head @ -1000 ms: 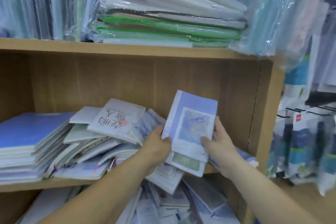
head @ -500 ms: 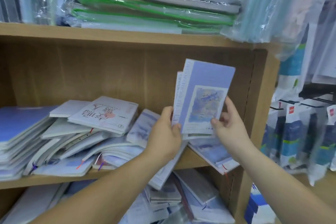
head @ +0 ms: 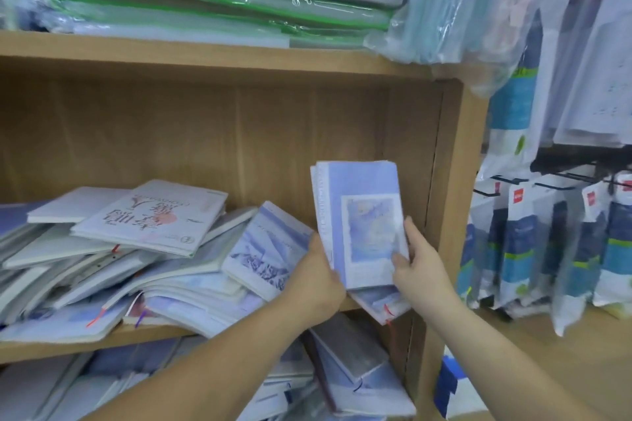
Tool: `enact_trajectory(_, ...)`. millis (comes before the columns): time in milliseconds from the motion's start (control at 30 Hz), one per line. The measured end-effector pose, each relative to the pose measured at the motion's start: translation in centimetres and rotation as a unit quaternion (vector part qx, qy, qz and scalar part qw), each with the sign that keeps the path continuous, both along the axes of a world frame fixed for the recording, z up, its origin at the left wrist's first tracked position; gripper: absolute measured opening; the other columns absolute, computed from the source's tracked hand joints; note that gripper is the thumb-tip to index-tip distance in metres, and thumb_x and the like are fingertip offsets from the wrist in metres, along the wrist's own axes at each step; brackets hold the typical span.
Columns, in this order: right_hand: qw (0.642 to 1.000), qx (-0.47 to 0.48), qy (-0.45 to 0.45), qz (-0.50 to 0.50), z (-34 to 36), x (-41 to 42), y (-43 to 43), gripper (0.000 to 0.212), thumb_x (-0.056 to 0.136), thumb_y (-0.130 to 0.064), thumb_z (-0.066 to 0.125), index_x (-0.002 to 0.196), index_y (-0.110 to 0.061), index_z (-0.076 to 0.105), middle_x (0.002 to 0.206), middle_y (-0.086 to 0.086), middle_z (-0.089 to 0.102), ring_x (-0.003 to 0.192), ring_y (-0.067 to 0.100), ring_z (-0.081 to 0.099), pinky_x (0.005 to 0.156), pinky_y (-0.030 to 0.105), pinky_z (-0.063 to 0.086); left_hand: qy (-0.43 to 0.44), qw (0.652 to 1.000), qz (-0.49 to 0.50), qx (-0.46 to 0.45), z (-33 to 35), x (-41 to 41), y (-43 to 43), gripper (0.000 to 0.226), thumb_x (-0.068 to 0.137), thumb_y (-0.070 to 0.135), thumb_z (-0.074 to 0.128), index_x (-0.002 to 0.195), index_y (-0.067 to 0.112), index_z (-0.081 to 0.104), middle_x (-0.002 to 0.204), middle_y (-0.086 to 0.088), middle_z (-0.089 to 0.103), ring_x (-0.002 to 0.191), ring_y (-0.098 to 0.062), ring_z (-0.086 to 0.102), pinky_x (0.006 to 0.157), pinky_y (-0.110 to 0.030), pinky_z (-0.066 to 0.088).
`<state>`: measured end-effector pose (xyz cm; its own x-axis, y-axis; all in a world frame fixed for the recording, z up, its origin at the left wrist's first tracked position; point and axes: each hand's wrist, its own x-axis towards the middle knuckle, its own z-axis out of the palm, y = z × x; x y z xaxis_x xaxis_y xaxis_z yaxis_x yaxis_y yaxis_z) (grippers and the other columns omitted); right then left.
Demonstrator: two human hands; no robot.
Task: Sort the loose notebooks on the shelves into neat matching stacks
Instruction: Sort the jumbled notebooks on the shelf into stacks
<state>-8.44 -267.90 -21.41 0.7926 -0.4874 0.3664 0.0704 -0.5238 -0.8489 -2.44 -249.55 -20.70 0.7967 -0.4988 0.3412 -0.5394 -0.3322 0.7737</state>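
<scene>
A small bundle of lilac-blue notebooks [head: 359, 215] with a pale picture on the front cover stands upright at the right end of the middle shelf [head: 68, 342]. My left hand [head: 316, 280] grips its lower left edge and my right hand [head: 415, 260] holds its lower right edge, thumb on the cover. Its bottom rests on another notebook [head: 379, 306] lying flat at the shelf's right end. To the left, a loose heap of notebooks [head: 143, 270] sprawls across the shelf, topped by a white one with red characters [head: 150, 215].
The shelf's right side panel [head: 451, 181] stands close beside the bundle. Plastic-wrapped green and white folders [head: 222, 0] fill the shelf above. More notebooks [head: 349, 369] lie jumbled on the shelf below. Packaged goods [head: 547, 249] hang on hooks at the right.
Both hands lifted the lilac notebooks off the heap, turned them upright, then brought them down and right toward the shelf's right end. The bundle now shows more than one notebook.
</scene>
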Motion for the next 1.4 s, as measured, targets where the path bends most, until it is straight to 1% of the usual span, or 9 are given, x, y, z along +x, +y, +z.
enact_trajectory(233,0.994,-0.029,0.046,-0.093,1.5,-1.7,-1.8,0.035,0.1,-0.021,0.058,0.133,-0.01,0.061,0.115,0.005,0.066,0.114,0.025,0.06,0.094,0.033,0.046,0.102,0.993,0.048,0.025,-0.6,1.4,-2.1,0.029,0.083,0.04,0.063,0.096,0.014,0.063,0.097,-0.008,0.073,0.088,-0.027,0.071,0.072,-0.034,0.057)
enact_trajectory(367,0.938,-0.304,0.099,-0.135,0.1,-4.0,-1.4,0.037,0.092,-0.059,0.055,0.113,-0.035,0.073,0.108,-0.002,0.068,0.107,0.024,0.062,0.085,0.036,0.052,0.119,0.991,0.048,0.032,-1.8,1.8,-3.3,0.034,0.079,0.046,0.066,0.08,0.014,0.054,0.083,-0.014,0.071,0.079,-0.035,0.073,0.071,-0.038,0.059)
enact_trajectory(533,0.857,-0.482,0.17,0.061,-1.5,-5.0,-0.2,0.074,0.081,-0.074,0.058,0.148,-0.053,0.036,0.155,-0.017,0.037,0.143,0.011,0.038,0.107,0.036,0.043,-0.081,0.984,0.047,0.15,0.3,1.8,-0.6,0.05,0.088,0.057,0.061,0.077,0.008,0.062,0.071,-0.008,0.066,0.073,-0.03,0.065,0.074,-0.043,0.058)
enact_trajectory(700,0.838,-0.541,0.062,0.036,-2.9,-3.6,-1.9,0.051,0.083,-0.064,0.051,0.126,-0.04,0.064,0.118,-0.003,0.07,0.101,0.023,0.072,0.07,0.037,0.061,-0.345,0.796,-0.009,0.497,2.1,0.2,6.5,0.071,0.066,0.08,0.051,0.114,0.028,0.059,0.116,0.008,0.06,0.114,-0.023,0.055,0.094,-0.041,0.046)
enact_trajectory(800,0.836,-0.548,0.021,0.007,-3.3,-3.0,-2.0,0.05,0.082,-0.069,0.047,0.114,-0.036,0.067,0.111,-0.006,0.07,0.093,0.021,0.072,0.068,0.033,0.059,-0.4,0.798,0.028,0.45,2.3,0.6,7.9,0.042,0.091,0.048,0.042,0.128,0.034,0.056,0.12,0.004,0.065,0.113,-0.026,0.061,0.084,-0.037,0.051)
enact_trajectory(967,0.861,-0.504,0.039,-0.054,-3.9,-2.3,-0.4,0.041,0.086,-0.068,0.044,0.1,-0.031,0.055,0.101,-0.009,0.058,0.087,0.022,0.063,0.074,0.038,0.05,-0.389,0.819,0.166,0.388,4.5,1.8,9.0,0.025,0.105,0.023,0.04,0.127,0.027,0.051,0.081,-0.003,0.059,0.077,-0.032,0.063,0.053,-0.034,0.032)
enact_trajectory(1100,0.862,-0.49,0.094,-0.088,-3.7,-0.3,1.7,0.04,0.082,-0.067,0.048,0.097,-0.029,0.049,0.096,-0.004,0.056,0.09,0.028,0.064,0.079,0.045,0.051,-0.336,0.881,0.228,0.243,5.1,3.1,10.1,0.021,0.107,0.033,0.037,0.098,0.016,0.045,0.063,-0.002,0.041,0.066,-0.04,0.056,0.058,-0.042,0.045)
enact_trajectory(1200,0.874,-0.457,0.158,-0.054,-2.5,0.8,2.4,0.052,0.082,-0.074,0.041,0.106,-0.029,0.054,0.107,-0.007,0.056,0.106,0.024,0.06,0.094,0.047,0.045,-0.362,0.864,0.24,0.254,4.8,2.3,9.8,0.021,0.107,0.037,0.037,0.108,0.021,0.051,0.066,-0.004,0.052,0.071,-0.039,0.064,0.056,-0.038,0.041)
enact_trajectory(1400,0.998,0.014,-0.015,0.06,1.4,-2.7,4.1,0.051,0.084,-0.06,0.067,0.118,-0.023,0.072,0.113,-0.015,0.073,0.111,0.007,0.067,0.098,0.032,0.053,-0.449,0.803,0.156,0.359,2.7,0.1,6.5,0.053,0.048,0.017,0.091,0.097,0.023,0.073,0.046,-0.001,0.053,0.03,-0.025,0.049,0.049,-0.02,0.002)
